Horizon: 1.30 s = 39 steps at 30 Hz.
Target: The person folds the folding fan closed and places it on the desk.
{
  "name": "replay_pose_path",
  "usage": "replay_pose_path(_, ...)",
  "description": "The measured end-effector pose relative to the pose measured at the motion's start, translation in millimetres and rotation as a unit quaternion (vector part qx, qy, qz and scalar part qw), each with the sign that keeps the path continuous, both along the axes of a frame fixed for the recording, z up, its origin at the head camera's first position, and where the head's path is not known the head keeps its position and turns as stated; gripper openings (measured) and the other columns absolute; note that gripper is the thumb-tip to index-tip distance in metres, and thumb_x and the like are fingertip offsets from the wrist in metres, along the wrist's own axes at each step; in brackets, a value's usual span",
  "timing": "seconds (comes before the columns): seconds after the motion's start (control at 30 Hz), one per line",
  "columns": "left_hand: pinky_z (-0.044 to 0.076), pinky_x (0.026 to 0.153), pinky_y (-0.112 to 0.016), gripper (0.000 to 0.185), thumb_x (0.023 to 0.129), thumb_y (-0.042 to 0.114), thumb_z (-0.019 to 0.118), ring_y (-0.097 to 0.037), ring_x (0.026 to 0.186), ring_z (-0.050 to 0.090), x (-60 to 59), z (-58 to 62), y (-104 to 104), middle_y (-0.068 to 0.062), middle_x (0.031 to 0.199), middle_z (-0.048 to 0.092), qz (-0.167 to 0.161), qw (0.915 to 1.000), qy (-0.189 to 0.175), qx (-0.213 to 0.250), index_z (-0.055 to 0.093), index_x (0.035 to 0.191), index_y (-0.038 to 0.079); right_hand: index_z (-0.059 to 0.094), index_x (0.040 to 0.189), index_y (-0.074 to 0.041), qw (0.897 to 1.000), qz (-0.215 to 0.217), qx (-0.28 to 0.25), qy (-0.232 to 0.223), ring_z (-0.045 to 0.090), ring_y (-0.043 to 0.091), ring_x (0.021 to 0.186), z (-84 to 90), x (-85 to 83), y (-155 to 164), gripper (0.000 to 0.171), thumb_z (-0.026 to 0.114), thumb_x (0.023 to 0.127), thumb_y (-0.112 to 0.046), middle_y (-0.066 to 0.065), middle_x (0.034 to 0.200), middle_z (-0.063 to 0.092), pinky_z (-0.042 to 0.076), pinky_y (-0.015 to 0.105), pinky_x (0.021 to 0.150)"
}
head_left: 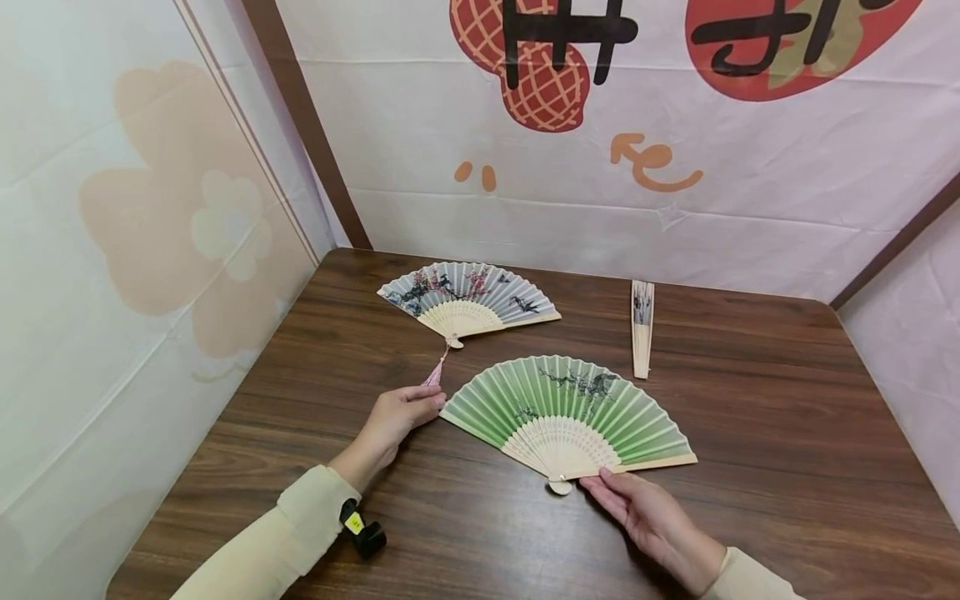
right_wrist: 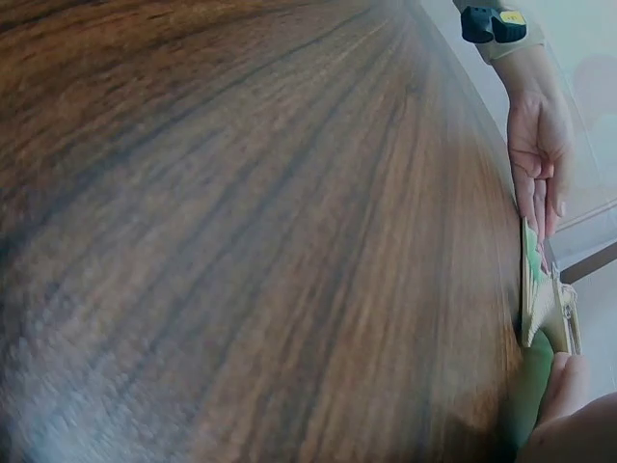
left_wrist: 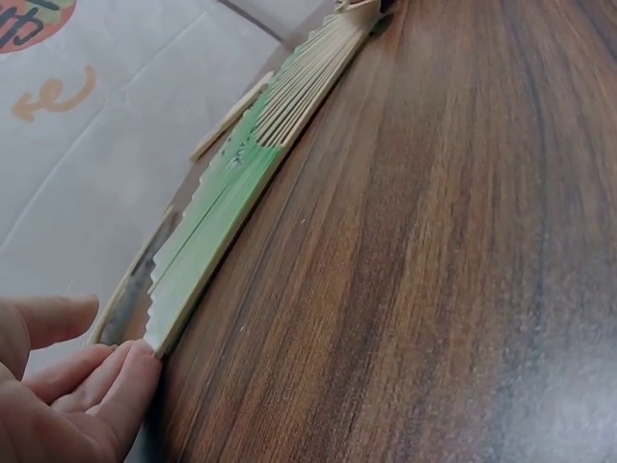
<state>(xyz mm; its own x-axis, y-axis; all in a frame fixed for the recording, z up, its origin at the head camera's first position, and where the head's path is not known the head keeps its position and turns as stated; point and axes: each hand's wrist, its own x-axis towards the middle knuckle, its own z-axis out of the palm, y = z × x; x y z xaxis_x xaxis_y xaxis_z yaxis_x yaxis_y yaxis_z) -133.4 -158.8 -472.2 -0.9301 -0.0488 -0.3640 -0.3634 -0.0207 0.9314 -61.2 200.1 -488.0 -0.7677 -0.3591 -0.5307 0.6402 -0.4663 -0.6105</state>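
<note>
While the green fan (head_left: 570, 412) lies spread open on the table (head_left: 787, 467), I see the left hand (head_left: 397, 417) with fingers nearly straight, tips touching the fan's left edge. Right hand (head_left: 652, 517), fingers relaxed, touches the lower right rib near the pivot; neither grip closes round anything. Grey fan (head_left: 468, 300) open behind, folded fan (head_left: 642, 327) beside.

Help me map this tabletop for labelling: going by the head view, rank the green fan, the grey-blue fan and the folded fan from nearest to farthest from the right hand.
From the right hand:
1. green fan, touching its fingertips.
2. folded fan, behind, slightly right.
3. grey-blue fan, far back left.
</note>
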Motion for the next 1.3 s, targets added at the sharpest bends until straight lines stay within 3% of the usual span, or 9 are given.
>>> replay_pose_path(0.33, 0.061, 0.079, -0.019, 0.041, 0.092, -0.002, 0.066, 0.0, 0.081, 0.069, -0.6, 0.6, 1, -0.006, 0.103, 0.075, 0.039, 0.9984, 0.016, 0.038, 0.055, 0.13, -0.016, 0.06, 0.098, -0.005, 0.999, -0.021, 0.028, 0.009, 0.073, 0.012, 0.094, 6.7, 4.0, -6, 0.015, 0.047, 0.104, -0.004, 0.008, 0.095, 0.076, 0.058, 0.019, 0.092)
replay_pose_path(0.53, 0.059, 0.077, -0.014, 0.043, 0.091, -0.004, 0.067, 0.003, 0.082, 0.068, 0.4, -1.7, 0, -0.006, 0.106, 0.076, 0.035, 0.9988, 0.016, 0.032, 0.055, 0.13, -0.015, 0.06, 0.099, -0.006, 0.999, -0.021, 0.041, 0.016, 0.073, 0.012, 0.097, 9.1, 4.9, -9, 0.014, 0.047, 0.104, -0.005, 0.01, 0.099, 0.076, 0.058, 0.02, 0.093)
replay_pose_path(0.77, 0.058, 0.075, -0.012, 0.041, 0.09, -0.004, 0.067, 0.004, 0.081, 0.068, -0.9, 0.0, -1, -0.001, 0.097, 0.077, 0.021, 0.9997, 0.012, 0.011, 0.057, 0.129, -0.014, 0.06, 0.098, -0.006, 0.998, -0.034, 0.053, 0.025, 0.074, 0.015, 0.096, 11.0, 3.6, -11, 0.013, 0.048, 0.104, -0.003, 0.011, 0.097, 0.076, 0.058, 0.021, 0.092)
replay_pose_path(1.03, 0.062, 0.081, -0.021, 0.035, 0.092, -0.009, 0.061, -0.005, 0.081, 0.07, -2.3, 3.0, 2, -0.003, 0.101, 0.069, 0.039, 0.9958, -0.01, 0.083, 0.056, 0.126, -0.019, 0.06, 0.096, -0.007, 0.997, -0.037, 0.055, 0.038, 0.074, 0.014, 0.096, 16.0, 1.6, -13, 0.015, 0.048, 0.104, -0.004, 0.006, 0.094, 0.076, 0.058, 0.02, 0.093)
replay_pose_path(1.3, 0.063, 0.078, -0.022, 0.033, 0.096, -0.006, 0.056, -0.009, 0.078, 0.072, -1.1, 3.8, 6, 0.001, 0.09, 0.07, 0.069, 0.9865, -0.024, 0.147, 0.054, 0.129, -0.012, 0.061, 0.091, -0.009, 0.994, -0.048, 0.086, 0.054, 0.073, 0.012, 0.097, 15.2, -3.1, -20, 0.021, 0.046, 0.104, -0.004, 0.004, 0.095, 0.077, 0.058, 0.022, 0.095)
